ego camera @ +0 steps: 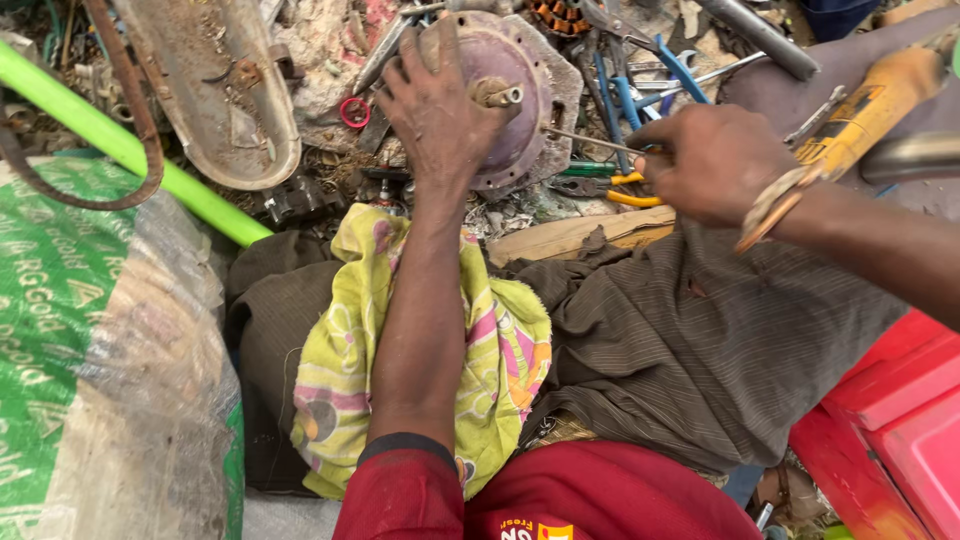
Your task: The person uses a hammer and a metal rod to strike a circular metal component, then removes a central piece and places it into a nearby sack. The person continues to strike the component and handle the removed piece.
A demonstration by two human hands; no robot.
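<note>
My left hand [436, 105] lies flat on a round, dirty metal motor housing [530, 75] with a short shaft at its centre, pressing on its left part. My right hand [705, 160] is closed round a thin screwdriver [590, 140] whose metal shank points left and touches the housing's right rim. A metal bracelet sits on my right wrist. A yellow patterned cloth [500, 350] lies over my lap under my left forearm.
Blue-handled pliers [620, 90], yellow-handled pliers [625, 190] and other tools litter the ground behind. An oval metal cover [215, 90] and a green pipe [110, 140] lie at left, a green sack [70, 330] beside them. A red crate [900, 420] stands at right.
</note>
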